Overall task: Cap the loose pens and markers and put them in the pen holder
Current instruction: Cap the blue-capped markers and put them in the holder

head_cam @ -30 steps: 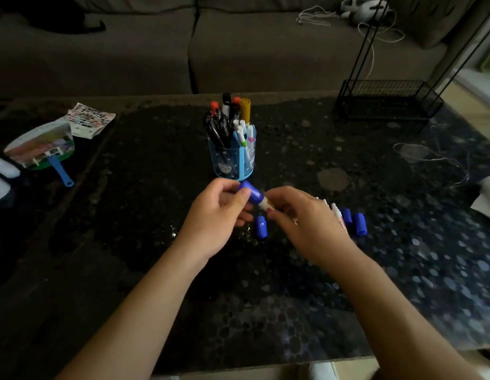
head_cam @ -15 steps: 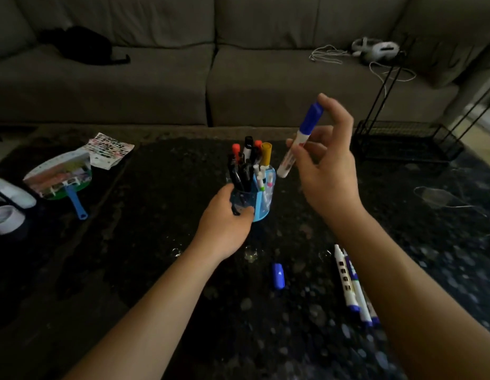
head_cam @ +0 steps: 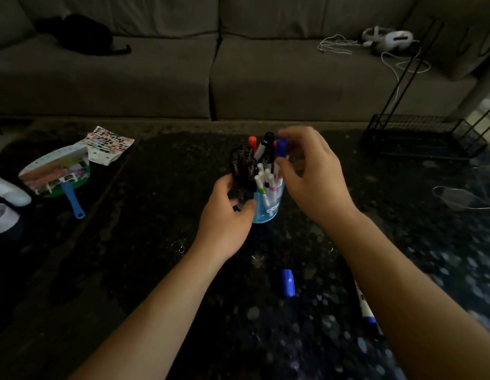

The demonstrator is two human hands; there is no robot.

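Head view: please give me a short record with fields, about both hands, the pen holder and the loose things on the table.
left hand: grips the side of the pen holder
right hand: holds the blue-capped marker at the holder's top, among other pens
pen holder: blue, upright on the table, crowded with pens
loose cap: blue, lying alone on the table, nearer the person
loose marker: on the table, partly hidden by the right forearm; capped or not, cannot tell

The pen holder (head_cam: 269,210) looked translucent blue plastic, the marker (head_cam: 281,147) smooth plastic, the table (head_cam: 145,270) glossy and speckled, the sofa (head_cam: 293,78) matt grey cloth.
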